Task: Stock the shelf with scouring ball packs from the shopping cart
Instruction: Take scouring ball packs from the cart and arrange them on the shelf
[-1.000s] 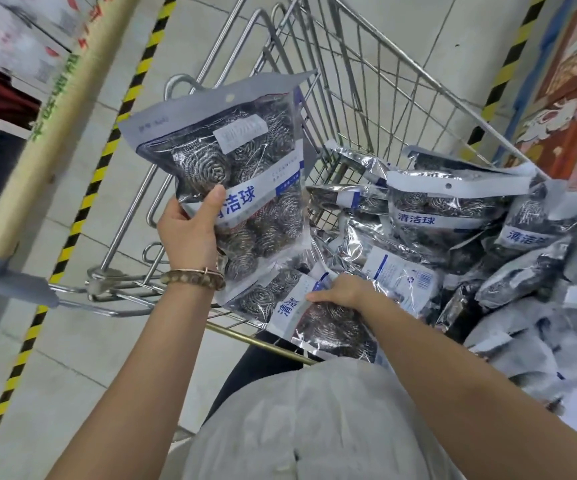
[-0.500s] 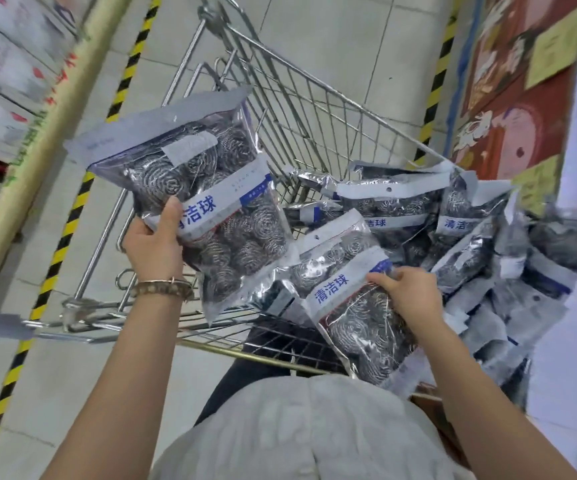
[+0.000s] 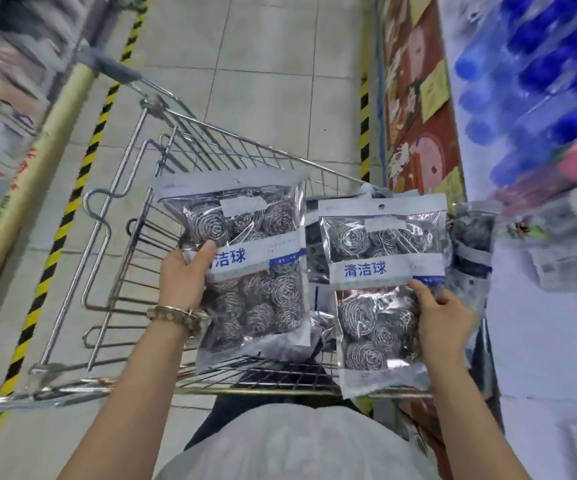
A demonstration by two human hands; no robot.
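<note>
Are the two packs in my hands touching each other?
Apart. The head view shows a clear gap between the left-hand pack and the right-hand pack along their facing edges.

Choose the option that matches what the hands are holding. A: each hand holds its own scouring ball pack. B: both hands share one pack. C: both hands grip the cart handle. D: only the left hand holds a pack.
A: the left hand grips one scouring ball pack at its left edge, and the right hand grips a second pack at its right edge, both over the shopping cart.
</note>
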